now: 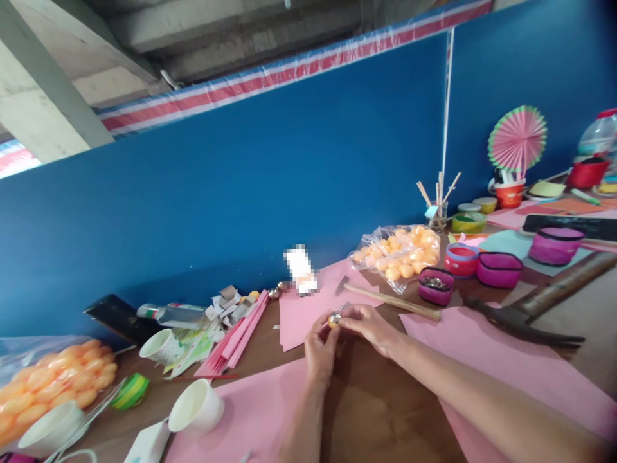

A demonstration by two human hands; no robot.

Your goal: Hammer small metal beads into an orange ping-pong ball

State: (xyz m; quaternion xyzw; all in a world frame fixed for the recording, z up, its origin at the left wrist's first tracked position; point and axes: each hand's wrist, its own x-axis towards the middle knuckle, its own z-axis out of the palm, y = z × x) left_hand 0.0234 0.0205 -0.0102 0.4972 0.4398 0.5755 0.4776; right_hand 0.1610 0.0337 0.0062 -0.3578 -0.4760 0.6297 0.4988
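Near the middle of the table, a small shiny gold-and-silver ball is between the fingertips of both my hands. My left hand is closed in a pinch on its left side. From the right, my right hand is also closed, thumb and fingers pressed against the ball and a bit of silvery metal at its top. Exactly what the fingertips cover is too small to tell. Pink paper sheets lie just behind my hands. A small wooden-handled hammer rests beyond my right hand.
A claw hammer lies at right, near purple containers. Bags of orange balls sit at the back and far left. White cups, folded pink paper strips and a plastic bottle are left. A blue partition stands behind.
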